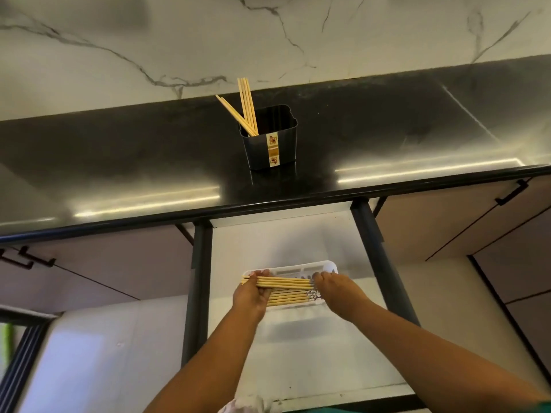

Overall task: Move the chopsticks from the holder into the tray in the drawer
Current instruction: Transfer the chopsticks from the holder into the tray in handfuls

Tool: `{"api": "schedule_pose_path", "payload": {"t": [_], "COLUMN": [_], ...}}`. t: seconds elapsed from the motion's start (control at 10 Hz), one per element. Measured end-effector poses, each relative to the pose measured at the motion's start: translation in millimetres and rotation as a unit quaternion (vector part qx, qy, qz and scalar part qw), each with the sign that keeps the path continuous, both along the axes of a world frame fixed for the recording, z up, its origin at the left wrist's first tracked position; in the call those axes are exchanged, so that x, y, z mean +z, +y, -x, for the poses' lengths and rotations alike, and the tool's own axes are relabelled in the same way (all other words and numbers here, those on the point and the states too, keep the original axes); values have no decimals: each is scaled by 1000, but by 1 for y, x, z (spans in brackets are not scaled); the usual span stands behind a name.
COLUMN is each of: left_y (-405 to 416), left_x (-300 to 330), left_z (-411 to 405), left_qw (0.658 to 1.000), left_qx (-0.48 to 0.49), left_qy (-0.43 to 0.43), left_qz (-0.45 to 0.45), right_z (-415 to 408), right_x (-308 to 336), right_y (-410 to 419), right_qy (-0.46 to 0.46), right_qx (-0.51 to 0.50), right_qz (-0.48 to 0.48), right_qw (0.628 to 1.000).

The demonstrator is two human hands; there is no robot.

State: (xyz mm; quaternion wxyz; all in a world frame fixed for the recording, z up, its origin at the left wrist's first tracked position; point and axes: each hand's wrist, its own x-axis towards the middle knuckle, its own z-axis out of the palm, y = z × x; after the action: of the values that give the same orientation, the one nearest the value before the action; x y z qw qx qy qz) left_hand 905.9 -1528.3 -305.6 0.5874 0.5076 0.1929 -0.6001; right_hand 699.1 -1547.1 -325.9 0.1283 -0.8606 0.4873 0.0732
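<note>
A black square holder [269,138] with a patterned label stands on the dark counter, and several pale wooden chopsticks [246,105] lean out of its left corner. Below, a white slotted tray [301,268] lies in the open white drawer [298,353]. A bundle of chopsticks [286,283] lies crosswise over the tray, with more chopsticks [287,299] lying in the tray under it. My left hand [250,296] grips the bundle's left end. My right hand [335,286] holds its right end with curled fingers.
The glossy black counter [149,162] runs across the view with a marble wall behind it. Closed cabinet fronts with black handles [511,192] flank the drawer. The drawer's dark side rails [375,248] stand on both sides of the tray.
</note>
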Motion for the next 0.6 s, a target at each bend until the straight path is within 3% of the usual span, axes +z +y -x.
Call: {"api": "schedule_pose_path", "payload": {"t": [0.1, 0.2, 0.3, 0.4, 0.5, 0.6], "left_y": [-6, 2, 8, 11, 9, 6], "left_x": [-17, -33, -45, -54, -65, -77], "left_z": [-21, -46, -55, -55, -54, -56], "left_qw": [991, 885, 900, 820, 791, 788], "left_qx": [-46, -242, -212, -385, -441, -449], "left_qy": [-80, -359, -370, -420, -422, -421], "left_qz": [-93, -170, -95, -52, -39, -34], "right_z": [10, 15, 12, -2, -12, -21], "right_x": [-8, -18, -23, -34, -42, -50], "right_y": [-8, -21, -28, -36, -40, -48], "right_qy": [28, 76, 96, 116, 124, 134], "right_qx": [18, 10, 7, 19, 10, 13], "right_qz": [-7, -13, -16, -21, -23, -16], "right_qw": [999, 997, 995, 993, 992, 991]}}
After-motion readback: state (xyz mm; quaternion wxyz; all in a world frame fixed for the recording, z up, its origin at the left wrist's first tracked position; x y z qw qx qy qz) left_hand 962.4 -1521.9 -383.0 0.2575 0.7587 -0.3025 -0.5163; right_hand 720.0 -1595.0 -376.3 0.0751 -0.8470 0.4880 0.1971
